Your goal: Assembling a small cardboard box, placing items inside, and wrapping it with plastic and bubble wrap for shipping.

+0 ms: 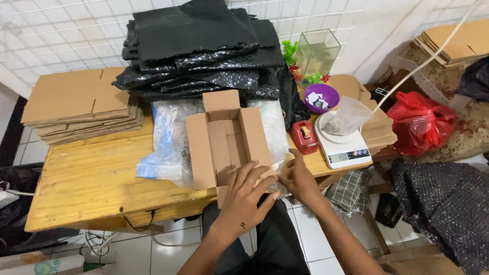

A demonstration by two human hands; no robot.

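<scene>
I had the open cardboard box (227, 140) at the near edge of the wooden surface (91, 178), flaps up, bubble-wrap bags (170, 142) under and beside it. My left hand (244, 196) lay flat on its near flap, fingers spread, clamping nothing. My right hand (300, 178) rested just right of the box, fingers loosely curled on clear plastic; whether it pinched any I couldn't tell. The box looked light, stiff but creasable; I'd hold it by the side walls.
</scene>
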